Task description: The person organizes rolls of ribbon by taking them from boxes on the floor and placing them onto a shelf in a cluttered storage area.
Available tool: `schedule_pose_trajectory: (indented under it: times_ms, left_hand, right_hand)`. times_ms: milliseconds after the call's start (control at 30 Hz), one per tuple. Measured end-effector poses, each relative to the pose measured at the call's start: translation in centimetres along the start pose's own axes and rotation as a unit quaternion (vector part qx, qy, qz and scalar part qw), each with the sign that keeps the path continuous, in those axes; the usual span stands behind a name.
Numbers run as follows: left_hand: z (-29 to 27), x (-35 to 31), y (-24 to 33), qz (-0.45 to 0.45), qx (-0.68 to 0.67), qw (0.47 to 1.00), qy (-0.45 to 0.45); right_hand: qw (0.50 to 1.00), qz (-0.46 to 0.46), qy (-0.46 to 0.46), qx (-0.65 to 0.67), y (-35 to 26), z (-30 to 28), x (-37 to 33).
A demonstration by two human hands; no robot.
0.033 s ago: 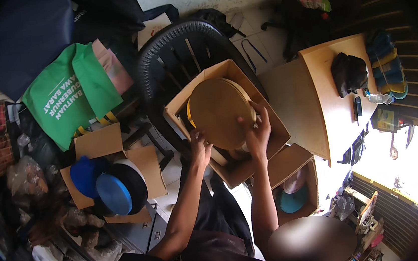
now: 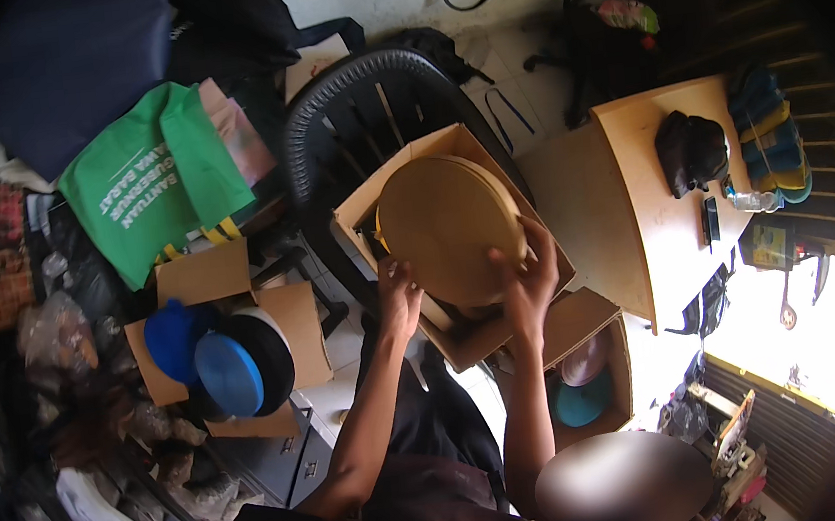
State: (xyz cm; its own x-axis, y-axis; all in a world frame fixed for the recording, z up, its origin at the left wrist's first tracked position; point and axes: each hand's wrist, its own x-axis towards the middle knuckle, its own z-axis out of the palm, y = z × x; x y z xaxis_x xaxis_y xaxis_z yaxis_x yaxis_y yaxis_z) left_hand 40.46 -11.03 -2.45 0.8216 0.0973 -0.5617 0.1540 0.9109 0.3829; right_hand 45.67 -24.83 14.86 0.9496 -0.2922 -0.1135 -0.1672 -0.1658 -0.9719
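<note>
At mid-frame, we hold the round tan roll (image 2: pixel 447 228) above the open cardboard box (image 2: pixel 453 141), its longer axis slanting upper left to lower right; our left hand (image 2: pixel 399 300) grasps its lower-left edge, our right hand (image 2: pixel 530 275) its lower-right.

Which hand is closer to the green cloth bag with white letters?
Left. The left hand is on the lower-left edge of a thick, round tan disc, with the green bag up and to its left. The right hand is on the disc's right side, farther away.
</note>
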Motion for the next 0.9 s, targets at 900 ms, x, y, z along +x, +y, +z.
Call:
schedule_pose_trajectory:
  times_ms: [900]
  left_hand:
    - [4.5, -71.1, 20.5, 0.756, 0.328, 0.544, 0.160]
  right_hand:
    - [0.742, -0.200, -0.514, 0.380, -23.5, 1.4, -41.0]
